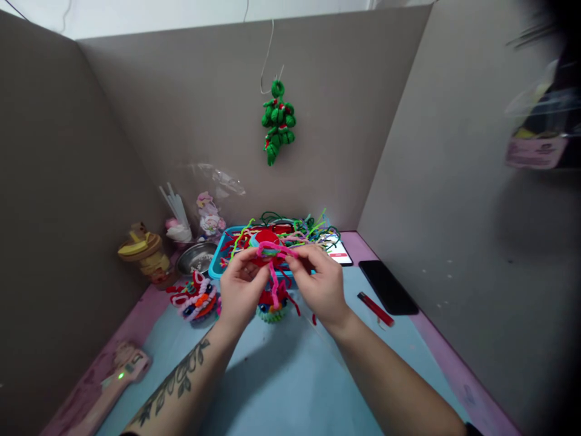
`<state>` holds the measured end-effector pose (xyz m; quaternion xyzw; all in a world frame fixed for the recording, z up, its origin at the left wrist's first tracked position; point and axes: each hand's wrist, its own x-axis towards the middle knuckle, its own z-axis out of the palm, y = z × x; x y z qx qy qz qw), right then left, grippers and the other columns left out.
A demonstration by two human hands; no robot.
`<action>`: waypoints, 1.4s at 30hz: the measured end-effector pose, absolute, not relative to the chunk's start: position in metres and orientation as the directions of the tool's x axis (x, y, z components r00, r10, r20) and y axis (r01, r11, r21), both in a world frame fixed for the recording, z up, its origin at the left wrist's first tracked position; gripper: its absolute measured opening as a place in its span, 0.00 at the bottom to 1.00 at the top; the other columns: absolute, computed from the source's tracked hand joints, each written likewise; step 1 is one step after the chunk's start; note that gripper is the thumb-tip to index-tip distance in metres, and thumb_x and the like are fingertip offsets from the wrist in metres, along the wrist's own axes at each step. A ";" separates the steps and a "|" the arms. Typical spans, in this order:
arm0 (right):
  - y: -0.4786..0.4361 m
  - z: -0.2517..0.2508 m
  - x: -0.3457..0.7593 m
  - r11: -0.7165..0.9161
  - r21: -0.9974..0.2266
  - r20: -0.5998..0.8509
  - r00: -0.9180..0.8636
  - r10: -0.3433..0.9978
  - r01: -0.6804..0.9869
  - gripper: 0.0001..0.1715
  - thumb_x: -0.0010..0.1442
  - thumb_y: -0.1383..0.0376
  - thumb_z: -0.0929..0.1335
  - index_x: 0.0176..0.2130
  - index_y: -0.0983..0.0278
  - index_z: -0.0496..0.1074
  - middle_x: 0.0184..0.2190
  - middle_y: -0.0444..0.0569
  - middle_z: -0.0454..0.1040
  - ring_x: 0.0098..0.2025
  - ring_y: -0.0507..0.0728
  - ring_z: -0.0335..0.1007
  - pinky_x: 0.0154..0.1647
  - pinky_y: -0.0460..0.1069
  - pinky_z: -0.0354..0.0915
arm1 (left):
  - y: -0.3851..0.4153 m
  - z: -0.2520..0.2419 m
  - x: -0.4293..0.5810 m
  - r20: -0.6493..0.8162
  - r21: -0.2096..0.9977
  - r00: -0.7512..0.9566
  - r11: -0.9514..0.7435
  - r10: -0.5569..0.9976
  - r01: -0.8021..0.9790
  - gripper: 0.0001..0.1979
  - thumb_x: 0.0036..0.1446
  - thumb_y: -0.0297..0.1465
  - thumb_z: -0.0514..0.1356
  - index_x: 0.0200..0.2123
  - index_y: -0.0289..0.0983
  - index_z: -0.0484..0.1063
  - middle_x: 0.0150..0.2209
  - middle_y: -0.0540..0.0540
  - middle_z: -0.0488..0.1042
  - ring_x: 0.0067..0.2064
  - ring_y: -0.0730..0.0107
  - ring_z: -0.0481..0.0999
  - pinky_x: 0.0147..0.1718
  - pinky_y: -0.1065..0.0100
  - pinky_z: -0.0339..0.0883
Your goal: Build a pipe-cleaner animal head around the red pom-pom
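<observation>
Both hands are raised above the table in the middle of the head view, working on fuzzy pipe cleaners. Fingers of my left hand are closed on one end of a bent pink pipe cleaner, with a green piece beside it. My right hand pinches the same pink strand from the other side. A part of it dangles between the hands. Just below stands a red and green pipe-cleaner figure, partly hidden. To the left sits a lion-like pipe-cleaner head in pink, red and orange.
Behind the hands is a blue basket of coloured pipe cleaners. A steel bowl, a yellow-brown cup and a pink glue gun are left. A red cutter and black phone lie right. A green pipe-cleaner ornament hangs above.
</observation>
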<state>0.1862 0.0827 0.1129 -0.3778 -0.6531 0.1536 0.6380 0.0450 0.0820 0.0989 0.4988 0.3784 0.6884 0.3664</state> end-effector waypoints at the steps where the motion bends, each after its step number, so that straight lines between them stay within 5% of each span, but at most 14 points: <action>1: 0.083 0.113 0.186 0.641 -0.726 0.679 0.105 0.727 0.249 0.06 0.59 0.66 0.67 0.30 0.62 0.72 0.27 0.44 0.73 0.29 0.52 0.68 0.31 0.47 0.64 | 0.083 0.098 0.044 0.401 0.888 -0.225 -0.437 0.888 -0.142 0.17 0.45 0.27 0.68 0.40 0.37 0.72 0.39 0.46 0.78 0.40 0.68 0.79 0.43 0.67 0.72; 6: 0.089 0.112 0.189 0.513 -0.854 0.518 0.058 0.853 0.086 0.07 0.57 0.65 0.68 0.27 0.63 0.72 0.23 0.42 0.71 0.26 0.51 0.65 0.27 0.46 0.62 | 0.086 0.098 0.040 0.400 0.880 -0.163 -0.428 0.902 -0.208 0.18 0.45 0.27 0.69 0.42 0.38 0.72 0.41 0.45 0.78 0.41 0.68 0.79 0.42 0.68 0.72; 12: 0.091 0.111 0.191 0.641 -0.721 0.675 0.056 0.736 0.264 0.04 0.54 0.68 0.70 0.27 0.61 0.74 0.31 0.45 0.69 0.37 0.55 0.66 0.39 0.50 0.62 | 0.085 0.097 0.042 0.415 0.883 -0.128 -0.432 0.901 -0.185 0.17 0.44 0.27 0.68 0.40 0.36 0.73 0.38 0.45 0.79 0.38 0.67 0.80 0.39 0.68 0.73; 19: 0.095 0.103 0.178 0.523 -0.852 0.520 0.066 0.852 -0.027 0.05 0.50 0.64 0.73 0.24 0.61 0.74 0.30 0.44 0.63 0.36 0.53 0.64 0.37 0.49 0.63 | 0.090 0.094 0.039 0.430 0.872 -0.138 -0.450 0.892 -0.192 0.17 0.44 0.27 0.69 0.40 0.37 0.74 0.39 0.45 0.79 0.39 0.67 0.79 0.39 0.68 0.72; 27: 0.102 0.104 0.184 0.475 -0.873 0.469 0.075 0.880 -0.110 0.08 0.49 0.63 0.73 0.23 0.62 0.72 0.31 0.45 0.66 0.39 0.55 0.65 0.41 0.50 0.62 | 0.091 0.094 0.036 0.419 0.874 -0.121 -0.436 0.900 -0.214 0.17 0.44 0.26 0.69 0.40 0.38 0.76 0.39 0.46 0.79 0.41 0.69 0.78 0.41 0.70 0.71; 36: 0.100 0.104 0.184 0.533 -0.841 0.540 0.099 0.836 0.087 0.02 0.51 0.65 0.71 0.30 0.61 0.75 0.34 0.47 0.68 0.39 0.55 0.67 0.38 0.49 0.64 | 0.092 0.095 0.035 0.408 0.882 -0.164 -0.434 0.898 -0.181 0.17 0.43 0.27 0.70 0.40 0.37 0.76 0.38 0.46 0.79 0.39 0.69 0.78 0.40 0.69 0.71; 39: 0.095 0.113 0.191 0.574 -0.797 0.599 0.122 0.791 0.187 0.08 0.53 0.66 0.70 0.37 0.60 0.75 0.38 0.48 0.70 0.40 0.55 0.68 0.38 0.49 0.65 | 0.091 0.096 0.035 0.419 0.885 -0.173 -0.444 0.891 -0.141 0.16 0.44 0.28 0.69 0.40 0.37 0.76 0.37 0.46 0.79 0.38 0.70 0.78 0.39 0.70 0.71; 42: 0.091 0.119 0.198 0.600 -0.755 0.633 0.056 0.772 0.264 0.05 0.56 0.67 0.68 0.34 0.61 0.75 0.33 0.46 0.73 0.35 0.54 0.68 0.36 0.48 0.64 | 0.089 0.098 0.036 0.424 0.889 -0.163 -0.444 0.891 -0.116 0.16 0.45 0.28 0.69 0.39 0.37 0.76 0.35 0.47 0.79 0.36 0.72 0.77 0.37 0.71 0.71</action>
